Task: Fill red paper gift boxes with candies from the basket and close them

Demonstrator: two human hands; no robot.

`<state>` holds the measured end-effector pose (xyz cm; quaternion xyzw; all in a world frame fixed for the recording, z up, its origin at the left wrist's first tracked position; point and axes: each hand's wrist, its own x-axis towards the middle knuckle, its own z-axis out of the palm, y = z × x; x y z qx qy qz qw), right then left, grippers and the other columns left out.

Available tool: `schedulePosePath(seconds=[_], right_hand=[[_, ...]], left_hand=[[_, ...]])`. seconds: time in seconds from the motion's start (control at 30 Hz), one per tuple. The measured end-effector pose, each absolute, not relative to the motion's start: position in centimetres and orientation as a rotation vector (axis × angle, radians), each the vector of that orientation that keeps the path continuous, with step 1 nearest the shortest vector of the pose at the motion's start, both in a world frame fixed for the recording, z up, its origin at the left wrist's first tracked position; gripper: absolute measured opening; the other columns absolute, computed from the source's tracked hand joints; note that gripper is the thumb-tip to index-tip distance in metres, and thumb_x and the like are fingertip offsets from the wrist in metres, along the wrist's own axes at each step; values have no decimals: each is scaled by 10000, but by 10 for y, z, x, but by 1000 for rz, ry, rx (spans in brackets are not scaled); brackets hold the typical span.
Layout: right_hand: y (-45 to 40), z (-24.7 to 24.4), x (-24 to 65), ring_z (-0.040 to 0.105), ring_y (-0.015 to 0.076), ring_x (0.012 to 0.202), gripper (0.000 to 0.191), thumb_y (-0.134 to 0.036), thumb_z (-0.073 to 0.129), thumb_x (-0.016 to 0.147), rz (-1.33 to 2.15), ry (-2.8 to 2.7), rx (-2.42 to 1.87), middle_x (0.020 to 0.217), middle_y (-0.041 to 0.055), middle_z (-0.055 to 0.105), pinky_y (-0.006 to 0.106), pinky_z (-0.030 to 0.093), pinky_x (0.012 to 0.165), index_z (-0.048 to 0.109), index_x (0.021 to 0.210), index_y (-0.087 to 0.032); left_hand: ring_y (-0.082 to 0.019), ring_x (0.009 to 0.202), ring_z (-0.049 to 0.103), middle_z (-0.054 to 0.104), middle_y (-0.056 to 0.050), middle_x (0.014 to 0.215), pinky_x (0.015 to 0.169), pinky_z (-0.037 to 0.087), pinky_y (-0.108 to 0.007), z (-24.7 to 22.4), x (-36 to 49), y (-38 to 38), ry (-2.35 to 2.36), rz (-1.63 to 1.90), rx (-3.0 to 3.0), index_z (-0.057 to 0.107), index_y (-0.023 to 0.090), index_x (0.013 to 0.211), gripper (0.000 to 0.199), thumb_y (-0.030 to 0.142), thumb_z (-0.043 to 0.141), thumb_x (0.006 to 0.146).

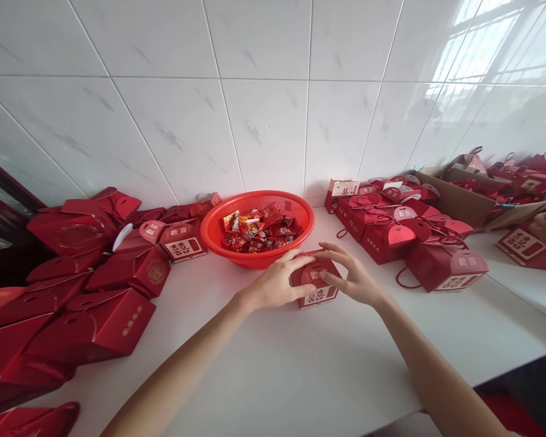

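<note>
While red boxes (111, 328) crowd the left end of the table (300, 370), a basket (255, 261) of sweets (261, 227) stands near the back edge; before it the left hand (275, 284) grips the middle box (317, 284), upright on the table, the right hand (357, 282), fingers spread, touches its top, and further boxes (384, 241) fill the back right

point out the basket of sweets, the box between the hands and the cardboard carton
basket (257, 263): head view, on its front wall
red box (315, 275): head view, on its front flap
cardboard carton (459, 203): head view, on its near side
</note>
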<state>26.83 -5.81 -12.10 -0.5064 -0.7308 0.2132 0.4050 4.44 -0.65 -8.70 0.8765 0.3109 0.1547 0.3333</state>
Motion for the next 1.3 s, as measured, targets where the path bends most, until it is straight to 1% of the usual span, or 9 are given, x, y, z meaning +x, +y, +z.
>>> schedulePosePath(seconds=[0.13,0.27,0.43,0.6,0.8,0.93,1.17,1.23,1.3], right_hand=[[-53,-111,271,605,301,1277,247,-352,617,934,388,-1869,-1274,1381,105,629,503,497,1055,743,1136,-286],[-44,-91,273,675,280,1121,168,-246,626,901,278,-2056,-1255,1235,102,698,468,544,962,778,970,-264],[-35,-63,267,688,271,989,146,-127,673,824,219,-2368,-1262,1125,91,724,423,547,854,763,846,-240],[-26,-49,259,682,237,892,165,-83,663,805,233,-2527,-1263,1009,78,736,362,524,759,745,776,-223],[-16,-40,250,682,246,864,178,-56,693,759,180,-2679,-1300,893,59,733,395,496,803,737,703,-220],[-12,-35,245,666,230,833,216,-27,682,735,160,-2779,-1292,842,58,719,367,478,769,703,624,-211],[-8,-27,245,654,228,935,78,-125,735,691,283,-2831,-1323,946,67,717,307,456,761,690,665,-183],[-10,-24,247,650,218,940,79,-134,730,680,329,-2802,-1348,1010,65,711,295,448,737,671,657,-182],[-13,-21,251,642,188,870,77,-126,697,679,366,-2778,-1372,1073,56,699,286,430,683,656,645,-181]], left_hand=[[-301,1490,368,407,-88,1608,1208,361,-465,-87,45,-7,835,406,2289,420,270,1521,745,464,704,860],[-285,1451,432,441,-81,1589,1177,404,-450,-88,46,-7,769,472,2268,394,284,1515,761,440,723,847],[-294,1440,444,468,-88,1568,1184,388,-469,-90,46,-5,791,475,2261,422,271,1493,756,439,742,829],[-306,1422,456,477,-104,1552,1161,404,-484,-90,46,-4,751,481,2266,446,267,1470,730,455,740,829],[-287,1371,499,546,-72,1472,1130,431,-459,-86,45,-4,738,456,2253,513,279,1384,594,419,725,847],[-293,1368,497,552,-61,1455,1118,441,-454,-87,45,-4,724,463,2243,534,285,1342,555,438,725,843],[-323,1308,550,578,-81,1419,1076,473,-483,-87,46,-4,735,483,2213,548,287,1329,593,481,757,809],[-332,1348,518,541,-84,1467,1095,460,-495,-86,46,-5,722,469,2229,510,297,1384,671,516,758,801],[-345,1417,449,471,-94,1538,1132,428,-515,-86,46,-5,731,448,2244,458,308,1447,763,562,755,792]])
